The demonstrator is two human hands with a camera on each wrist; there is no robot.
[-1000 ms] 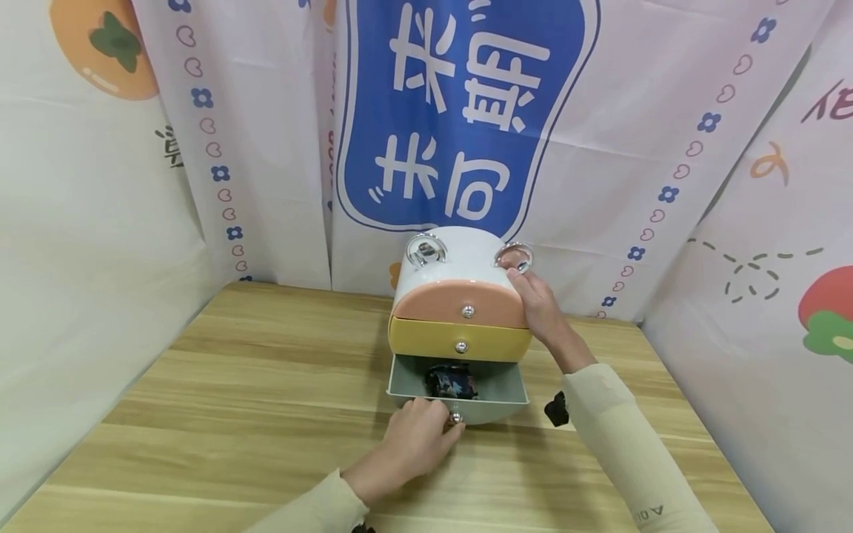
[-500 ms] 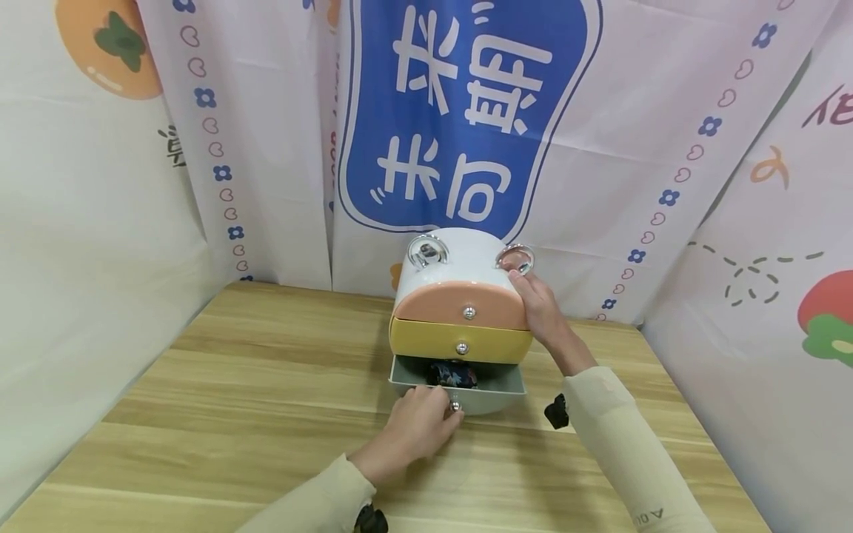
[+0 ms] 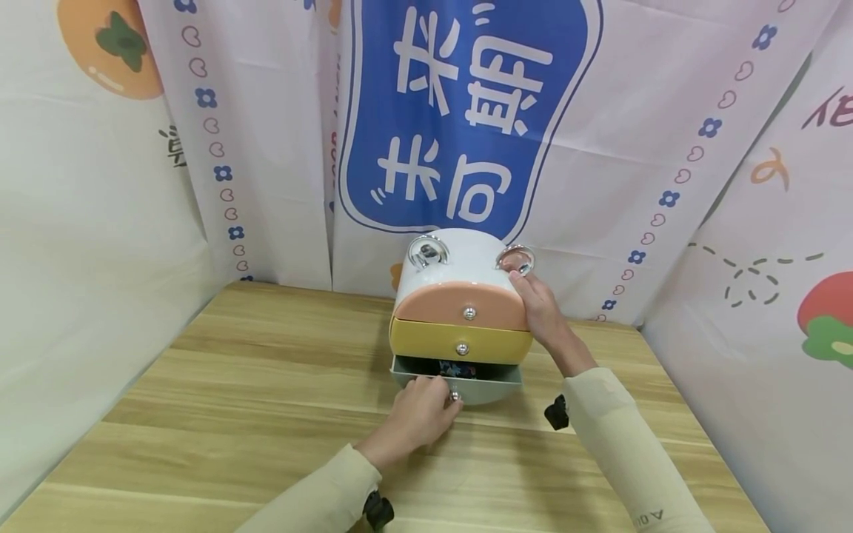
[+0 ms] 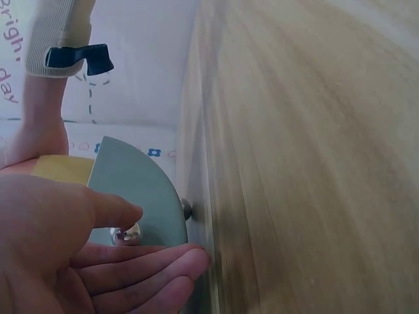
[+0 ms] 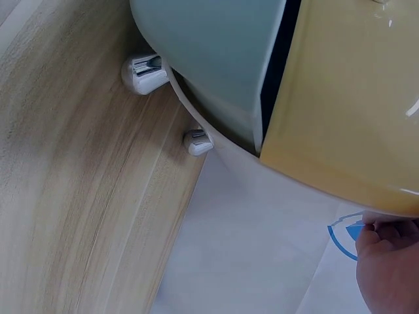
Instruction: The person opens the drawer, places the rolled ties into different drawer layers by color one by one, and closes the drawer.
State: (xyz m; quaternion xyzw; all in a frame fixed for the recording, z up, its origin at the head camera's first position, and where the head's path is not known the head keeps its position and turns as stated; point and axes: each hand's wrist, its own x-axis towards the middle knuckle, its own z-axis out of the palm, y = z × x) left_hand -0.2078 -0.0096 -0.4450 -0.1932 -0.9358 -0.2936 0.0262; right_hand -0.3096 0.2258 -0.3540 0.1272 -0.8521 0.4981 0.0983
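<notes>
A small drawer cabinet [image 3: 460, 259] with a white rounded top and two chrome-ringed eyes stands on the table. Its peach drawer [image 3: 433, 305] and yellow drawer [image 3: 426, 337] are closed. The lowest, a grey-green drawer [image 3: 493, 391], is pulled partly out, and a dark printed packet [image 3: 452, 369] lies inside, mostly hidden. My left hand [image 3: 421, 411] is at that drawer's front, its thumb and fingers pinching the silver knob [image 4: 127, 234]. My right hand [image 3: 548, 318] grips the cabinet's right side, with the thumb just below the right eye; its other fingers are largely hidden in the head view.
The cabinet sits near the back of a wood-grain table [image 3: 266, 385], close to a printed cloth backdrop [image 3: 280, 148]. Cloth walls flank both sides. Short silver feet [image 5: 145, 73] lift the cabinet off the tabletop. Black straps with small mounts [image 3: 557, 411] are on both wrists.
The grey-green drawer has slid inward, and my left hand has moved forward with its knob. Less of the packet shows. My right hand has kept its place on the cabinet.
</notes>
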